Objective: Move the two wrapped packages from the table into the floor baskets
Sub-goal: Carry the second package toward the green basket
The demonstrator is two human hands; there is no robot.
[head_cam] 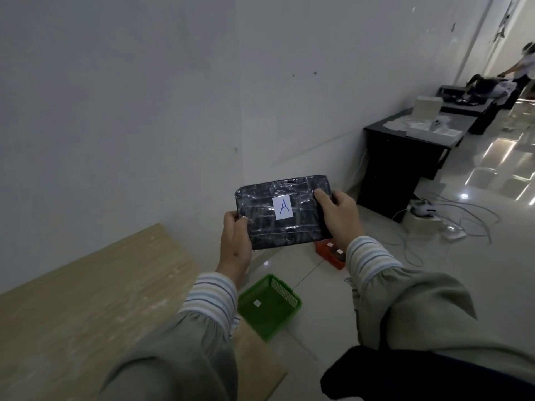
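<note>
Package (282, 211) labelled A gripped by both hands (236, 238), green basket (267, 306) and orange basket (330, 251) on floor below

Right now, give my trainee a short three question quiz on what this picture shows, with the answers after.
1. True or false: the black package is held by both the left hand and the right hand.
2. Which letter is on the package's white label?
3. Which basket lies nearer the wooden table: A) the green basket, B) the orange basket?

Key: 1 true, one hand at each end. 2 the letter A. 3 A, the green basket, on the floor beside the table; the orange one lies farther off, partly hidden behind the package and right hand.
</note>
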